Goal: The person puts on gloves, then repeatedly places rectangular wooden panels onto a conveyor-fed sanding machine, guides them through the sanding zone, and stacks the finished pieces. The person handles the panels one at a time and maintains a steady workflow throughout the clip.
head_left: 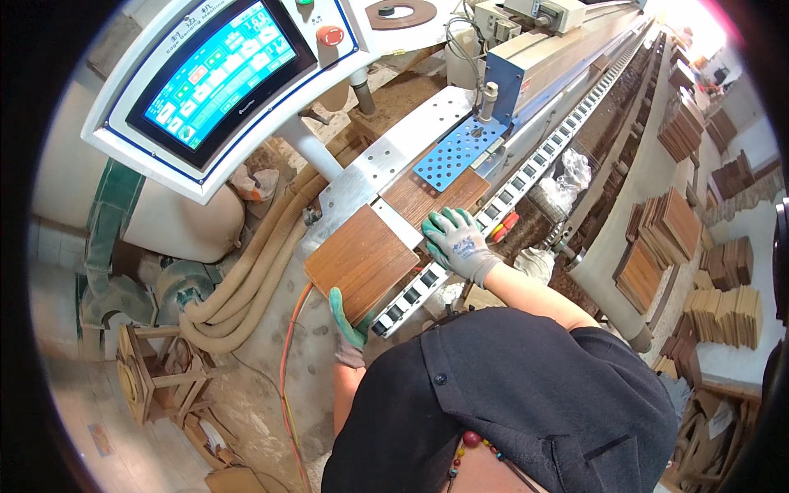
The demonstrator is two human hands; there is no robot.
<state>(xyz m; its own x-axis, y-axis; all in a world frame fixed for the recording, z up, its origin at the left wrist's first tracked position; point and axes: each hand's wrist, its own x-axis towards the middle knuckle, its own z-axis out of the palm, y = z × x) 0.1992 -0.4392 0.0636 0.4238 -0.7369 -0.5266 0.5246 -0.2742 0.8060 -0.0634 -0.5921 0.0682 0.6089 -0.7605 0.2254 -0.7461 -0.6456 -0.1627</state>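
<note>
Two wood-grain boards are managed by gloved hands at the infeed of a workshop machine. The near board point(362, 261) is held by the left hand point(348, 327), clamped on its lower edge with part of the grip hidden beneath; it lies tilted across the end of the metal table point(343, 195), its near corner unsupported by the tabletop. The far board point(436, 199) is set partly under a blue perforated plate point(460, 154), beside the roller track point(526, 177), and is touched near its closest corner by the right hand point(460, 245), laid flat with fingers apart rather than closed.

The chief hazard is judged to lie at the plate and the track — should the far board be drawn forward while pressed, a glove could be caught with it, the fingertips being placed so near. If pressure is applied unevenly at the corner, the far board could be skewed out of line. The near board could be tipped off the table if the left hand's hold were loosened, or its corner could be knocked against the far board if it were raised carelessly. Should a stop be needed, the red button point(331, 35) is mounted on the control panel point(222, 99) — well apart from both hands.
</note>
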